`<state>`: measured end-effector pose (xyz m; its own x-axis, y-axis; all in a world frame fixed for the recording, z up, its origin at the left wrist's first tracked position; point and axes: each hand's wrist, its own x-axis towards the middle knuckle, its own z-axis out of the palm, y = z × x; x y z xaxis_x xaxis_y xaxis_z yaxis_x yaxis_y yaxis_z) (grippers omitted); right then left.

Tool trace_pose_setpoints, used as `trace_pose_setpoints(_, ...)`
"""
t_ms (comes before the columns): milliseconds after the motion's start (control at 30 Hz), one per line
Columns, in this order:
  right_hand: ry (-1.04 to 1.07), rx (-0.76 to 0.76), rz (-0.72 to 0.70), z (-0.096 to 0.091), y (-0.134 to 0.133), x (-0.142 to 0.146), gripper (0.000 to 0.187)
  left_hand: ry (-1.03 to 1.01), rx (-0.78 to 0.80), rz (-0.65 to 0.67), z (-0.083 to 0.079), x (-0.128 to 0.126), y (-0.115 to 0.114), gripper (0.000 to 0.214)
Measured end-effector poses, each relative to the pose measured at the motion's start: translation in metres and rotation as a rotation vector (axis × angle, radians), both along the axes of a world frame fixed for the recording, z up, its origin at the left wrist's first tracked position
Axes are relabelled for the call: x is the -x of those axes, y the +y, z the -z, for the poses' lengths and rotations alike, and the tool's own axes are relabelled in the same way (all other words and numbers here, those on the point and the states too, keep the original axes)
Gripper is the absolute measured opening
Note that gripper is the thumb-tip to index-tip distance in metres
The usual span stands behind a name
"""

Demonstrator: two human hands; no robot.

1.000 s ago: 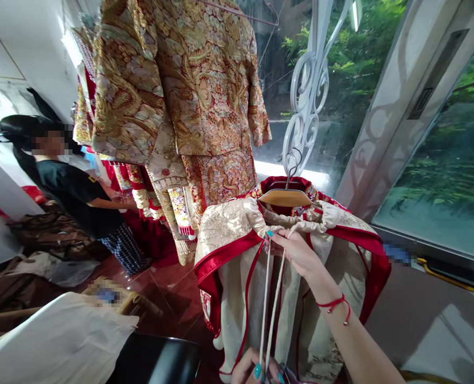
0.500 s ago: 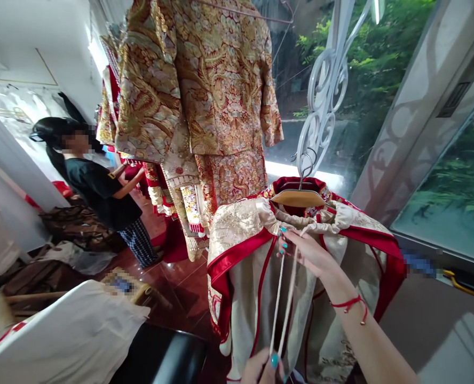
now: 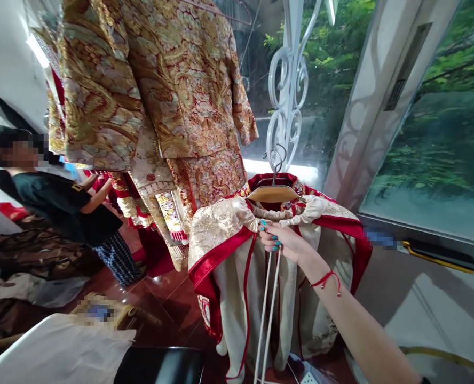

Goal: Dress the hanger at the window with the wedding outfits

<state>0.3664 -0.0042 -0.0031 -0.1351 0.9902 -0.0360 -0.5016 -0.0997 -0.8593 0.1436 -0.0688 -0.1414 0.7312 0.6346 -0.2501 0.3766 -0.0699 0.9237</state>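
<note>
Your right hand is grasping the cord by the gathers of the robe; your left hand is out of view. The cord should be light, limp; pinch near the gathers.

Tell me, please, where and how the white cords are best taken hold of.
Probably just below the right hand, coming from the front. There the two white cords run down nearly straight and close side by side, in front of the cream garment, so one pinch could likely gather both. Higher up, the curled fingers cover them.
</note>
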Motion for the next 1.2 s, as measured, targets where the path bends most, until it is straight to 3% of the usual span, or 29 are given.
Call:
trace_pose_setpoints(133, -0.029, -0.028, -0.031, -0.001, -0.005, 0.001, 0.031, -0.088, -0.085, -0.068, -0.020, -0.009, -0.004, 0.057)
trace_pose_setpoints(233, -0.027, -0.036, -0.024, -0.005, -0.008, 0.004, 0.030, -0.330, -0.186, -0.217, -0.053, -0.050, 0.003, 0.065)
trace_pose_setpoints(333, 0.037, -0.002, -0.005, -0.010, -0.010, 0.009, 0.032, -0.499, -0.166, -0.395, -0.082, -0.087, 0.007, 0.047)
trace_pose_setpoints(433, 0.030, 0.026, 0.024, -0.011, -0.022, 0.006, 0.027, -0.444, -0.165, -0.534, -0.090, -0.092, 0.003, 0.042)
trace_pose_setpoints(500, -0.101, -0.012, 0.031, -0.005, -0.042, -0.003, 0.026, -0.382, -0.183, -0.544, -0.088, -0.081, -0.001, 0.045)
trace_pose_setpoints(567, -0.346, -0.082, 0.148, 0.006, -0.068, -0.015, 0.031, -0.313, -0.192, -0.540, -0.085, -0.068, -0.005, 0.046)
trace_pose_setpoints(633, -0.672, -0.186, 0.468, 0.019, -0.092, -0.025, 0.030, -0.243, -0.206, -0.604, -0.087, -0.060, -0.008, 0.042)
trace_pose_setpoints(700, -1.023, -0.388, 0.762, 0.028, -0.106, -0.029, 0.025, -0.196, -0.229, -0.661, -0.093, -0.057, -0.009, 0.038)
trace_pose_setpoints(767, -1.333, -0.659, 0.839, 0.031, -0.105, -0.027, 0.025, -0.180, -0.261, -0.604, -0.102, -0.057, -0.008, 0.036)
trace_pose_setpoints(833, -1.512, -0.911, 0.789, 0.028, -0.092, -0.024, 0.025, -0.187, -0.284, -0.462, -0.110, -0.057, -0.004, 0.037)
trace_pose_setpoints(933, -1.508, -1.148, 0.756, 0.020, -0.067, -0.024, 0.020, -0.209, -0.277, -0.324, -0.118, -0.059, 0.006, 0.041)
trace_pose_setpoints(1033, -1.502, -1.222, 0.737, 0.015, -0.050, -0.028, 0.022, -0.276, -0.221, -0.238, -0.121, -0.064, 0.012, 0.040)
trace_pose_setpoints(1200, -1.836, -1.230, 0.748, 0.022, -0.041, -0.024, 0.038, -0.338, -0.162, -0.164, -0.122, -0.075, 0.011, 0.039)
